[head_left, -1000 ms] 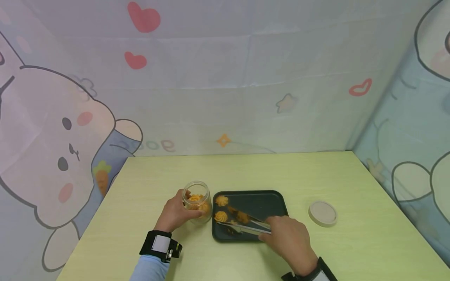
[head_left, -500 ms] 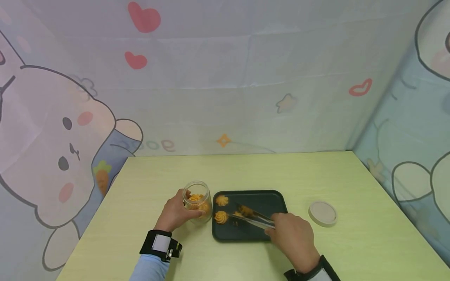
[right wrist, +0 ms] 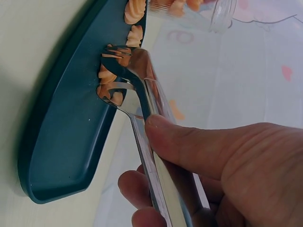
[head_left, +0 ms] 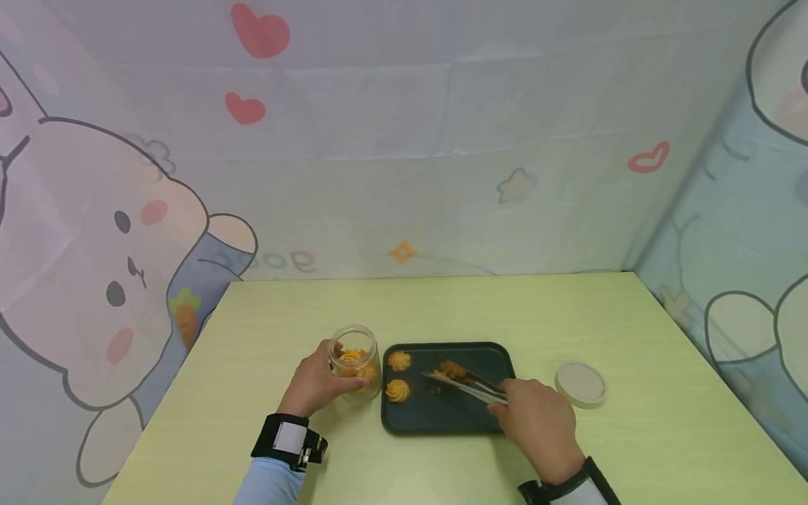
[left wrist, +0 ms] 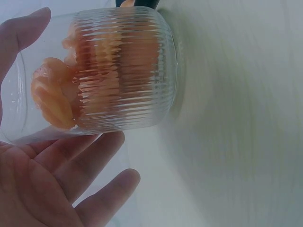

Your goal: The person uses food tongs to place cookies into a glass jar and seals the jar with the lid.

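My left hand (head_left: 318, 382) holds a ribbed glass jar (head_left: 372, 359) upright on the table, thumb on one side and fingers on the other. Orange swirled cookies (left wrist: 54, 94) fill part of the lidless jar. Beside it lies a dark tray (head_left: 448, 422), with two piped cookies (head_left: 398, 391) along its left side. My right hand (head_left: 539, 424) grips metal tongs (head_left: 476, 389) over the tray. In the right wrist view, their fork-like and spoon-like ends straddle cookie pieces (right wrist: 106, 75); whether they pinch them I cannot tell.
A round pale lid (head_left: 581, 384) lies right of the tray, close to my right hand. The light yellow-green table (head_left: 303, 308) ends at a printed cloth backdrop (head_left: 379, 175) behind and at the sides.
My right hand and the tongs have moved right and slightly away from the cookies at the tray's left side. My left hand and the jar stay in place.
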`<state>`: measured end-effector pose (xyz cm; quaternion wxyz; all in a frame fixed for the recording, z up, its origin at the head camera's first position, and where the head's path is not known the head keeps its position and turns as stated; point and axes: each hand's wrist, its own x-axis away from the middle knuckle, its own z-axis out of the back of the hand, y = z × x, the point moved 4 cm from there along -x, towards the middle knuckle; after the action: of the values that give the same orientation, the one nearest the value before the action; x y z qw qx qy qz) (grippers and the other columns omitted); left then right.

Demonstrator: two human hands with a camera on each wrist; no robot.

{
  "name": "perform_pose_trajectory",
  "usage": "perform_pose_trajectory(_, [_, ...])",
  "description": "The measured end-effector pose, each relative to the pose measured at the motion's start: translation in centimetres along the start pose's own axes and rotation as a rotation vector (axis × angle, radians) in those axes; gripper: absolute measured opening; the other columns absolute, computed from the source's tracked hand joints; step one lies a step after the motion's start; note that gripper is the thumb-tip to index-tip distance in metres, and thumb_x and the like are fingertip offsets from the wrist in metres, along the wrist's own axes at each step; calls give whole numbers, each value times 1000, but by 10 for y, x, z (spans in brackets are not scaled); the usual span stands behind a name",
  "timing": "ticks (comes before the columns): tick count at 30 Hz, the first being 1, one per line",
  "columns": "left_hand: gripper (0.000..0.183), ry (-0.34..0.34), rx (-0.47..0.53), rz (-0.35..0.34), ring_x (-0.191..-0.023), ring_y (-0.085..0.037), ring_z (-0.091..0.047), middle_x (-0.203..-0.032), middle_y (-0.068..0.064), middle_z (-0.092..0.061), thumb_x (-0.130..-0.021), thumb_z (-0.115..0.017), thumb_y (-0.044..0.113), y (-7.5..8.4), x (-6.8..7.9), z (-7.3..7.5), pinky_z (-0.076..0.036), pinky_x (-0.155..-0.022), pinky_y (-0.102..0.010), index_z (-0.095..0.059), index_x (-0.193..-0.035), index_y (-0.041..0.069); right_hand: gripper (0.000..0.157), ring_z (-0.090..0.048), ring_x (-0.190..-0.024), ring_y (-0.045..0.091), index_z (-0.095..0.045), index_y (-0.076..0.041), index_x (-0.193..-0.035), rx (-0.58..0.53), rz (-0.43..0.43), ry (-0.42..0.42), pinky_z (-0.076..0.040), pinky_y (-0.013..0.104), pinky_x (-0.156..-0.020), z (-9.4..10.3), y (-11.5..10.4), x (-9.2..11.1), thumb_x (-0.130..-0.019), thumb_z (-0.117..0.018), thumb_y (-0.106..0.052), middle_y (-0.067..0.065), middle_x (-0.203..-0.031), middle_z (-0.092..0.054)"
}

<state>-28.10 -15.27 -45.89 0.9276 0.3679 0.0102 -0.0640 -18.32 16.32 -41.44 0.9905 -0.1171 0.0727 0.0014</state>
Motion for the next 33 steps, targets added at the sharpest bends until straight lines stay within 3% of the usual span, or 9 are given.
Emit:
perform_pose_trajectory(21, [79,-5,2,9,-95,-29,-60,-109,-19,-67,-62,-84,44,0,0,0,-52,-76,-47,-50,-120,2,26,-54,-49,21,-72,-9,-88,-19,-17,27,-37,36,-37,6,4,-2,-75,-76,-31,10,-67,-68])
perform_pose_trajectory(33, [79,-8,-3,12,-95,-29,-60,-109,-19,-66,-62,-84,45,-1,-1,-1,-52,-75,-47,-50,-119,3,31,-57,-49,23,-73,-8,-95,-33,33,139,-38,34,-35,22,-2,-2,-74,-78,-30,12,-69,-71])
